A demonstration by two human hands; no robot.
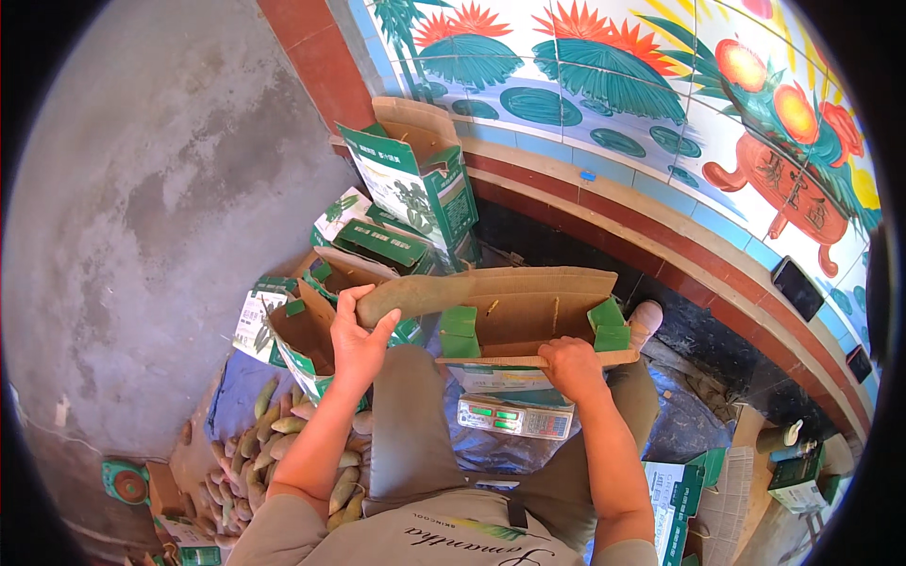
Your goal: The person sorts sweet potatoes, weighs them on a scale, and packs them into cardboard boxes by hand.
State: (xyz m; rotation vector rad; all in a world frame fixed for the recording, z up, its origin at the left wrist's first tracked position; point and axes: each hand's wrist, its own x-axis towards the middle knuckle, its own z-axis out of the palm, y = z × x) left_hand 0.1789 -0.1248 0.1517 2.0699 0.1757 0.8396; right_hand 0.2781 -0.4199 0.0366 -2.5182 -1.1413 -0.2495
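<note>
Brown-and-green cardboard box blank (528, 316) held flat over lap, long axis left-right; left hand (359, 340) clamps left end, right hand (571, 366) grips near edge.

An open cardboard box (514, 316) stands on a weighing scale (514, 416) between the person's knees, the left hand (359, 340) on its left flap and the right hand (572, 366) on its near edge. Behind and to the left, more boxes (406, 189) are stacked against the tiled wall (613, 85). Long vegetables (283, 453) lie heaped on the floor (142, 208) at lower left.
</note>
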